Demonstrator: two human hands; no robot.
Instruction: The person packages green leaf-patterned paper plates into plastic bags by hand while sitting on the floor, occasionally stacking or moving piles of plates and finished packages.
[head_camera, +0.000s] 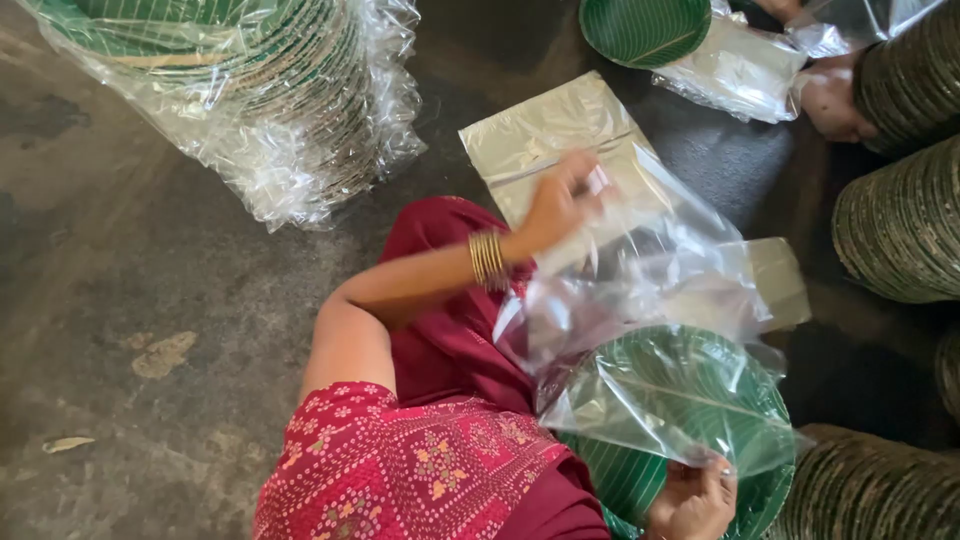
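My left hand (560, 205), with gold bangles on the wrist, pinches the upper edge of a clear plastic bag (650, 270) and holds it stretched up. The lower part of the bag drapes over a stack of round green leaf-patterned plates (690, 400) near my lap. At the bottom edge, my right hand (695, 495) grips the near rim of that plate stack. A red patterned sleeve and maroon cloth cover my left arm and knees.
A big plastic-wrapped stack of green plates (250, 70) lies at the top left. Flat clear bags (545, 130) lie on the grey floor. Further plate stacks (900, 220) stand along the right. Another person's hand (835, 100) handles a bag (740, 65) beside a green plate (645, 28).
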